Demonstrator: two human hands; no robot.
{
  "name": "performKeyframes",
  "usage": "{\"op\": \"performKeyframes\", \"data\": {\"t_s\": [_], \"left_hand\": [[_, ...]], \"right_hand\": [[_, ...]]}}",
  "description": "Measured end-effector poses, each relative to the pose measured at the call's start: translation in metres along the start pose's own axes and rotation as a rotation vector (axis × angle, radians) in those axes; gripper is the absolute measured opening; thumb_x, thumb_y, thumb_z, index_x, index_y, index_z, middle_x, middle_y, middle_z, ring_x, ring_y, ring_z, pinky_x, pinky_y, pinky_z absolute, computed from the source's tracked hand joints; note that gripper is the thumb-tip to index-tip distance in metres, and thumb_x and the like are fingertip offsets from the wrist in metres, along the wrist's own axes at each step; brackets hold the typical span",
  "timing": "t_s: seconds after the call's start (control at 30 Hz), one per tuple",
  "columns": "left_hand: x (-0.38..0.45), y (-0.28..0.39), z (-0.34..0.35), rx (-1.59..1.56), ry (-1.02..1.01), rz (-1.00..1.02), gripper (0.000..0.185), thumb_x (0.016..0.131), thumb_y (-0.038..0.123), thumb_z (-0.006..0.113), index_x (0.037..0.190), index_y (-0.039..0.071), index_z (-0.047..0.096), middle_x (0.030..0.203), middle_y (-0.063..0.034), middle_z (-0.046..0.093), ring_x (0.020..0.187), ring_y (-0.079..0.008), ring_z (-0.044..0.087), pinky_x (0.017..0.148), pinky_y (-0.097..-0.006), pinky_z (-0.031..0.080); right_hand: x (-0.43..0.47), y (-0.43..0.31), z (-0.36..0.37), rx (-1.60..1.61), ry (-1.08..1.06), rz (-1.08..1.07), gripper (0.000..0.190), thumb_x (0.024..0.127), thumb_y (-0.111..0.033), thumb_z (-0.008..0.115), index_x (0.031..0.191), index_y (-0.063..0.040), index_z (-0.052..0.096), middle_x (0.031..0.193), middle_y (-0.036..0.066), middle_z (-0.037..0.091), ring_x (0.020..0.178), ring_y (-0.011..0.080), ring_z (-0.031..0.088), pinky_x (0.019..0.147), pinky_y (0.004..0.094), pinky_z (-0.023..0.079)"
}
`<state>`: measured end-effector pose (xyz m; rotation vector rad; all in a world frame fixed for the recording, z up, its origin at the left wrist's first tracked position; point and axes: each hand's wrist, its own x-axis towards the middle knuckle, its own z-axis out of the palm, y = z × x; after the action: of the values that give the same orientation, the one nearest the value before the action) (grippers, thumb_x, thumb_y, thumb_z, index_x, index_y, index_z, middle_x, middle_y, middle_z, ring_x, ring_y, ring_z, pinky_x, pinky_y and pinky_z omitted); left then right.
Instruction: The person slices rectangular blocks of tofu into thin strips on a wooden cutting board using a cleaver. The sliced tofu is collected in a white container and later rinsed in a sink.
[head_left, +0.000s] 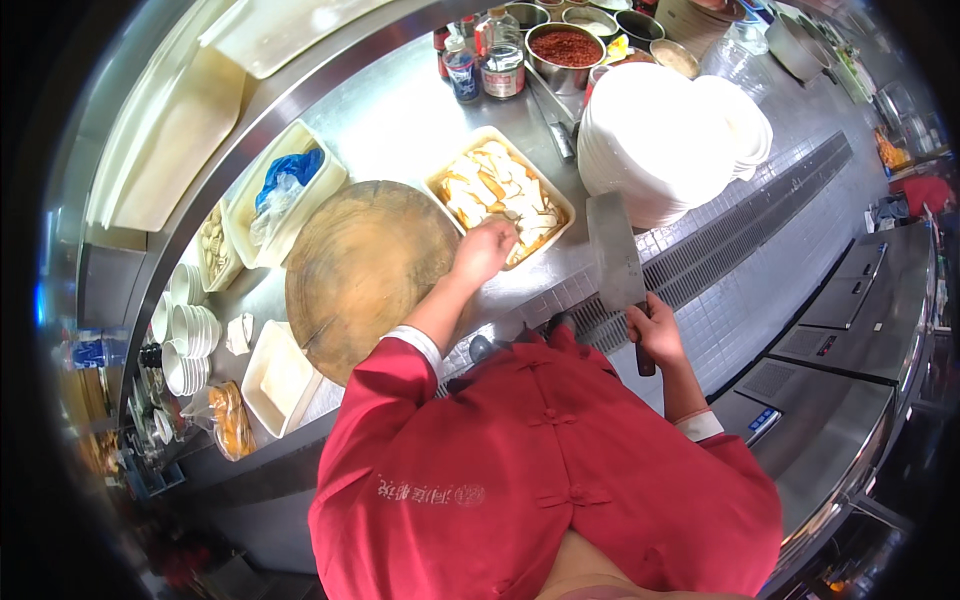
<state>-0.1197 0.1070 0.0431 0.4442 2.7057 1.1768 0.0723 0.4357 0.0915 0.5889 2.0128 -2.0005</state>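
Observation:
My right hand (654, 330) grips the dark handle of a Chinese cleaver (616, 255), its broad steel blade pointing away from me beside a tall stack of white plates (637, 150). My left hand (491, 244) reaches over the near edge of a white rectangular tray (566, 206). Its fingers are curled down at pale sliced food (517, 187) in brown liquid; whether they pinch a slice is hidden. Left of the tray lies a round wooden chopping block (371, 270), with my left forearm above its right edge.
Bottles (502, 64), a steel pot of red chili (564, 49) and a knife (559, 135) are beyond the tray. A bin with blue plastic (244, 214), stacked bowls (196, 330), a white container (281, 375) and a bagged orange item (231, 420) are left. A floor drain grate (690, 255) runs right of the counter.

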Motion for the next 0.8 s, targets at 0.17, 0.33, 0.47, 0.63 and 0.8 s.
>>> {"op": "performKeyframes", "data": {"t_s": [0.17,0.33,0.47,0.63,0.8], "left_hand": [[0.029,0.019,0.046,0.063,-0.209,0.056,0.03,0.096,0.031,0.081,0.111,0.005,0.075,0.103,-0.0172,0.076,0.099,-0.0347,0.074,0.088,-0.0443,0.058],[0.038,0.002,0.066,-0.131,-0.106,0.175,0.023,0.096,0.027,0.081,0.099,0.004,0.078,0.102,-0.0172,0.077,0.1,-0.0379,0.072,0.09,-0.0471,0.057],[0.031,-0.015,0.065,-0.165,-0.156,0.105,0.014,0.094,0.017,0.078,0.102,0.007,0.082,0.107,-0.0159,0.078,0.103,-0.0367,0.072,0.093,-0.0454,0.058],[0.02,-0.01,0.062,0.156,-0.108,0.122,0.015,0.093,0.018,0.072,0.103,0.011,0.082,0.112,-0.0124,0.074,0.112,-0.0361,0.07,0.097,-0.0469,0.057],[-0.023,0.004,0.042,0.18,0.331,0.213,0.014,0.095,0.017,0.071,0.105,0.008,0.076,0.108,-0.0124,0.071,0.104,-0.0357,0.07,0.092,-0.0475,0.058]], "right_hand": [[-0.002,0.002,-0.017,-0.115,0.018,-0.012,0.01,0.106,-0.009,0.063,0.109,0.0,0.063,0.072,0.001,0.059,0.059,0.0099,0.055,0.056,0.0283,0.044],[-0.005,0.005,-0.028,-0.139,-0.012,0.001,0.01,0.105,-0.009,0.065,0.107,0.001,0.062,0.073,0.001,0.06,0.06,0.0099,0.056,0.056,0.0294,0.045],[0.001,0.006,-0.033,-0.153,-0.049,-0.036,0.009,0.105,-0.008,0.065,0.104,0.001,0.062,0.073,0.002,0.06,0.06,0.01,0.057,0.055,0.0297,0.045],[0.023,0.0,-0.039,-0.284,-0.1,-0.084,0.013,0.104,-0.011,0.067,0.099,0.0,0.061,0.069,0.004,0.06,0.058,0.0128,0.056,0.054,0.031,0.043],[0.06,-0.029,-0.025,-0.528,-0.222,-0.152,0.016,0.103,-0.012,0.067,0.109,0.002,0.064,0.073,0.007,0.064,0.06,0.0141,0.059,0.057,0.0334,0.046]]}}
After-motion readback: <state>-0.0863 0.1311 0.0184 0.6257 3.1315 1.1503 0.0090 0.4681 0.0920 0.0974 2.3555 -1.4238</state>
